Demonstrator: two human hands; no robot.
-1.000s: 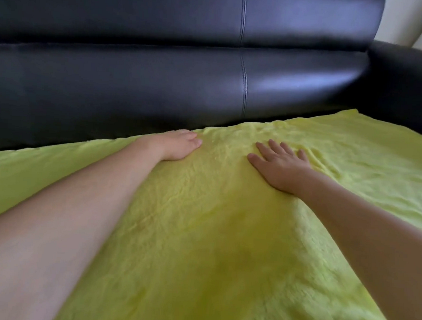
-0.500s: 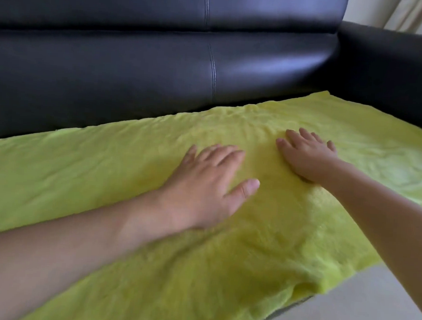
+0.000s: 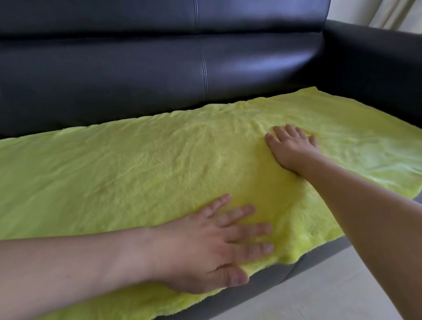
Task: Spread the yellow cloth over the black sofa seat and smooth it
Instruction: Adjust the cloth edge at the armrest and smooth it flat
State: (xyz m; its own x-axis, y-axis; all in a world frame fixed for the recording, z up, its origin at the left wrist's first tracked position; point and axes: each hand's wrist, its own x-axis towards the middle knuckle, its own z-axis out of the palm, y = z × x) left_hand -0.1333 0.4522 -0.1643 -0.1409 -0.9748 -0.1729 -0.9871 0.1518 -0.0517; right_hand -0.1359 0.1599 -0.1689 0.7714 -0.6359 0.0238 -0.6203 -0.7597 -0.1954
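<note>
Two bare hands lie on one yellow cloth [image 3: 135, 170], and there is one black sofa [image 3: 137, 56] under it. The cloth lies spread across the sofa seat from the left edge of the view to the right armrest [image 3: 384, 61]. Its far edge runs along the foot of the backrest, and its near edge hangs just over the seat's front, where a strip of dark sofa front [image 3: 259, 284] shows below it. Small ripples mark the cloth's surface near its far right part; the middle looks flatter.

The left hand [image 3: 207, 248] rests palm down at the near edge of the cloth, reaching in from the left. Its four fingers are straight and fanned apart, pointing right, with the thumb lying at the very edge of the cloth. It holds nothing, only presses flat.

The right hand [image 3: 292, 150] rests palm down farther back and to the right, well apart from the left one. Its arm comes in from the near right corner of the view. Its fingers are straight and slightly spread, pointing toward the backrest, flat on the cloth and gripping nothing.

One pale tiled floor [image 3: 320, 302] shows at the near right, and a pale curtain [image 3: 399, 13] at the far right behind the armrest.
</note>
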